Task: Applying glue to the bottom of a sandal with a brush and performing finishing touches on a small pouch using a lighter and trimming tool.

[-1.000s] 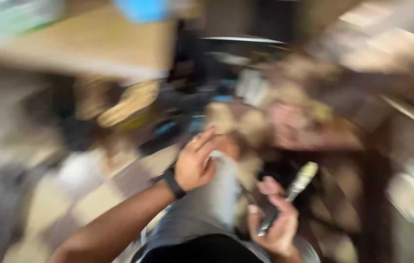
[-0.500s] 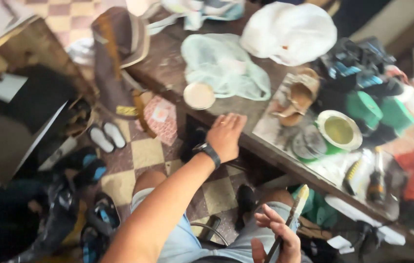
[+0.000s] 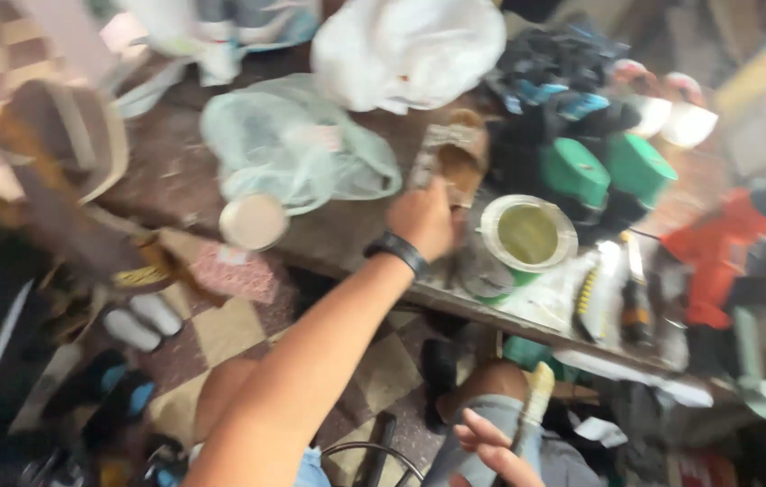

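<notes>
While the left hand [image 3: 423, 219] stretches out over the cluttered bench [image 3: 175, 176], a brown sandal [image 3: 455, 155] lies right at its fingers, touching them; the blur hides whether they are curled on it or just resting. Just beyond the hand to its right sits an open tin of yellowish paste [image 3: 527, 234]. The right hand [image 3: 491, 446] is low by the knee, fingers pinched around a pale-handled brush [image 3: 532, 406]. Half a second ago the left hand hovered short of the sandal; now it has reached it.
</notes>
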